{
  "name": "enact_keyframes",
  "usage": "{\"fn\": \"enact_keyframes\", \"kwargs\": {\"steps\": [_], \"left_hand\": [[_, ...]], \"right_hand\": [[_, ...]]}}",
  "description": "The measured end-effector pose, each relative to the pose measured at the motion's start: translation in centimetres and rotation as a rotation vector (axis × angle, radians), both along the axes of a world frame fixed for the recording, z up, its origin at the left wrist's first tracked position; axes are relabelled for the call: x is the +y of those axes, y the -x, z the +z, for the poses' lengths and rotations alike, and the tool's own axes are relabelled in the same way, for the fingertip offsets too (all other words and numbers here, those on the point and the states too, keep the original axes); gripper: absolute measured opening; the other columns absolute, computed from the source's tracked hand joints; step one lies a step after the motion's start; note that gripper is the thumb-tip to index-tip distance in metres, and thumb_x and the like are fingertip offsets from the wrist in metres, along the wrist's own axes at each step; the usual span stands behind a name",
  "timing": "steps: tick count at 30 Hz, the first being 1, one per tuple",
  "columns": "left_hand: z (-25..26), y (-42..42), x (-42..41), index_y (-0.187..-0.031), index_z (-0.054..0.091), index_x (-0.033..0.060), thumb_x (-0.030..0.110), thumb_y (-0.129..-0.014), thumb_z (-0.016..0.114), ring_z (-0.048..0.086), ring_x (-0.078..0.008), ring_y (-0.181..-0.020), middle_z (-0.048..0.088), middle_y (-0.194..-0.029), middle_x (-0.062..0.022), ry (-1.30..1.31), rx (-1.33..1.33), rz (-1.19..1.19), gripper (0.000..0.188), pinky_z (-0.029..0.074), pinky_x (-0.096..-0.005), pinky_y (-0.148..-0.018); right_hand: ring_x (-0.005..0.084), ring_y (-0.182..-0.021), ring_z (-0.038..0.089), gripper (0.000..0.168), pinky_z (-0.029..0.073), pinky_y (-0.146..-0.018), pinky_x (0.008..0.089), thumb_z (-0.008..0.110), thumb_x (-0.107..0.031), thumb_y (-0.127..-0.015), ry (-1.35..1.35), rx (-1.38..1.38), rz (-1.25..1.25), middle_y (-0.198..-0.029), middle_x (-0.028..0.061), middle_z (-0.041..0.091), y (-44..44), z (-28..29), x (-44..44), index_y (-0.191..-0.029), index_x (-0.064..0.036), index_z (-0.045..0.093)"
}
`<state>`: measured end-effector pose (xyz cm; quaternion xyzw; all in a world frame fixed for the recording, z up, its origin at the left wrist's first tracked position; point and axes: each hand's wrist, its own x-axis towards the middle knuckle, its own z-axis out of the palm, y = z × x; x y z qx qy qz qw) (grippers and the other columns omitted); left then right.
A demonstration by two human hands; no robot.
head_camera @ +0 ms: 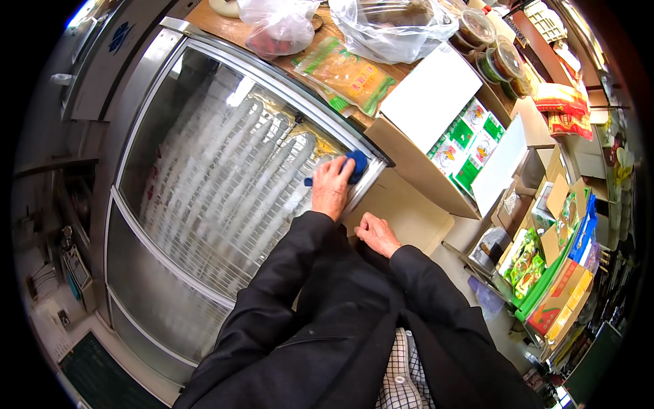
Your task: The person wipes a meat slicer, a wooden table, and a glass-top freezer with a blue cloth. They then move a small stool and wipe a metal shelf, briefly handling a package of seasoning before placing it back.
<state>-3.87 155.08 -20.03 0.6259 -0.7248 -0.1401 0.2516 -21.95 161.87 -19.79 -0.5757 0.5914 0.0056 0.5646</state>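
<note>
My left hand (331,186) grips a dark blue cloth (359,164). It presses the cloth against the glass front (219,158) of a metal-framed cabinet, near the corner of the aluminium frame (369,180). Behind the pane, rows of white, frosted-looking tubes (230,176) run over a wire rack. Lower and to the right, my right hand (377,234) hangs in front of my dark jacket with its fingers curled in. Nothing shows in it, though its palm is hidden.
A wooden counter (369,116) along the cabinet holds plastic bags (278,23), a yellow-green packet (347,74) and lidded tubs (477,28). An open carton (419,163) of green-white packs stands beside the cabinet. Further right are boxes of packaged goods (529,266).
</note>
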Motion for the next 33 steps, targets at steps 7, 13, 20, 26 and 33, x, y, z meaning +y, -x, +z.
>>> {"fn": "enact_keyframes", "kwargs": {"steps": [7, 13, 20, 26, 33], "left_hand": [[0.2, 2.6, 0.9, -0.119, 0.062, 0.0126, -0.003, -0.074, 0.057, 0.056, -0.0327, -0.107, 0.06, -0.12, -0.0066, 0.019, 0.044, 0.036, 0.047, 0.047, -0.0435, -0.089], [-0.6, 3.1, 3.6, -0.12, 0.06, 0.0094, -0.003, -0.068, 0.06, 0.054, -0.0412, -0.105, 0.061, -0.118, -0.0149, -0.119, 0.133, 0.171, 0.053, 0.045, -0.0447, -0.094], [-0.1, 0.2, 14.9, -0.129, 0.054, 0.0009, 0.006, -0.072, 0.065, 0.059, -0.023, -0.104, 0.063, -0.113, -0.0155, -0.433, 0.551, 0.459, 0.058, 0.048, -0.0327, -0.092], [8.4, 7.8, 21.1, -0.13, 0.051, 0.0056, 0.019, -0.08, 0.071, 0.061, -0.0248, -0.104, 0.063, -0.115, -0.0163, -0.393, 0.872, 0.583, 0.055, 0.048, -0.0349, -0.091], [8.5, 6.7, 26.0, -0.141, 0.046, 0.0056, 0.029, -0.084, 0.073, 0.046, -0.0319, -0.131, 0.046, -0.141, -0.0173, -0.25, 0.625, 0.44, 0.067, 0.04, -0.0393, -0.106]], "right_hand": [[0.0348, -0.078, 0.063, 0.028, 0.047, -0.07, 0.045, 0.065, -0.03, -0.085, 0.059, -0.053, -0.05, -0.075, 0.0148, 0.064, 9.2, -0.9, 4.3, -0.085, -0.005, 0.053], [0.021, -0.069, 0.067, 0.024, 0.051, -0.066, 0.0356, 0.065, -0.023, -0.087, -0.007, -0.102, -0.209, -0.07, 0.0095, 0.066, 16.1, -0.1, 7.4, -0.081, -0.004, 0.052], [0.0184, -0.078, 0.067, 0.032, 0.053, -0.069, 0.0323, 0.064, -0.031, -0.092, -0.186, -0.288, -0.216, -0.091, 0.0105, 0.068, 15.5, 0.4, 7.9, -0.102, -0.001, 0.058], [0.0226, -0.11, 0.058, 0.064, 0.052, -0.084, 0.0349, 0.061, -0.046, -0.094, -0.447, -0.692, -0.076, -0.125, 0.0163, 0.054, 5.7, 9.1, 6.9, -0.137, -0.004, 0.039], [0.0137, -0.104, 0.057, 0.042, 0.048, -0.09, 0.0302, 0.067, -0.013, -0.086, -0.345, -0.88, -0.348, -0.112, 0.0059, 0.06, -0.2, 7.1, 9.3, -0.124, -0.003, 0.054]]}}
